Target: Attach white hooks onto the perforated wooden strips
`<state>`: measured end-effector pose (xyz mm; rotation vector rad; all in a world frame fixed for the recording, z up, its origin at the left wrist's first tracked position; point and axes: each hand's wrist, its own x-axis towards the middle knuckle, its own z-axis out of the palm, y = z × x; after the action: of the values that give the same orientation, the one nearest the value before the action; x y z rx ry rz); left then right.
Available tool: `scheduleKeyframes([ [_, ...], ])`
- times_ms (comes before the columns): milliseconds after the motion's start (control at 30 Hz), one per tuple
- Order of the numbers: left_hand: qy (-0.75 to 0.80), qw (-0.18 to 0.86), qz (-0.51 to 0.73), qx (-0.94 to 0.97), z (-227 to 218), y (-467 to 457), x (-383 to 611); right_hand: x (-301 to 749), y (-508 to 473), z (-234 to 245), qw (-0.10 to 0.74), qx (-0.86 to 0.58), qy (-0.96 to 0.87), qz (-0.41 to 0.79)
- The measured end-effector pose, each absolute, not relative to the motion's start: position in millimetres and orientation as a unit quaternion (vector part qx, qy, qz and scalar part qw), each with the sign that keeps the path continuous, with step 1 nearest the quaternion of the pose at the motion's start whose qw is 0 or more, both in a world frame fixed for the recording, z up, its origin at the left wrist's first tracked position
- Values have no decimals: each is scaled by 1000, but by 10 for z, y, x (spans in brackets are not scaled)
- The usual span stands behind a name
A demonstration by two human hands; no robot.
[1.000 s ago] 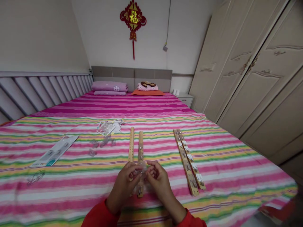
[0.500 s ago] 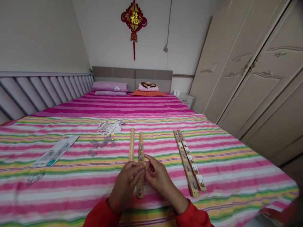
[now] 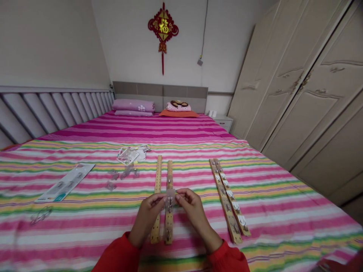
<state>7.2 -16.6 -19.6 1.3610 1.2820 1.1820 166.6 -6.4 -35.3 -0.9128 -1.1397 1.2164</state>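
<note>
A narrow wooden strip [image 3: 169, 216] with peg holes lies lengthwise before me, bearing clear adhesive hooks with metal prongs. Over its middle is a clear adhesive hook [image 3: 170, 193], between my two hands. My left hand [image 3: 149, 211] pinches its left edge with thumb and forefinger. On the other side, my right hand [image 3: 192, 209] has thumb and fingertips closed at the hook's right edge. Whether the hook's back fully touches the wood cannot be made out. A bare perforated wooden strip [image 3: 158, 181] lies just left, partly behind my left hand.
Two more strips lie to the right: one with clear hooks [image 3: 228, 211], one with white hooks [image 3: 235, 206]. Leftward are loose clear hooks [image 3: 111, 185], opened packaging [image 3: 129, 155], a flat hook package [image 3: 68, 183] and a thin wire-like tangle [image 3: 41, 215] on the striped sheet [image 3: 93, 234].
Both hands have moved slightly up the strip and apart, so the clear hook between them now shows. The view has shifted slightly.
</note>
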Motion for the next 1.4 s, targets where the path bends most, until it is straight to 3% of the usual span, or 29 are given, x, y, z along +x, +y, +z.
scheduleKeyframes([
  [267,505,488,510,497,-196,494,141,1592,529,-398,584,-384,-441,563],
  [633,544,450,486,516,-329,1538,184,1519,1554,-588,607,-421,-414,532],
  [933,629,375,402,549,-563,1748,198,1428,1759,-970,614,-443,-402,515],
  [1400,675,274,335,598,-621,1796,207,1394,1866,-1195,592,-484,-429,480],
])
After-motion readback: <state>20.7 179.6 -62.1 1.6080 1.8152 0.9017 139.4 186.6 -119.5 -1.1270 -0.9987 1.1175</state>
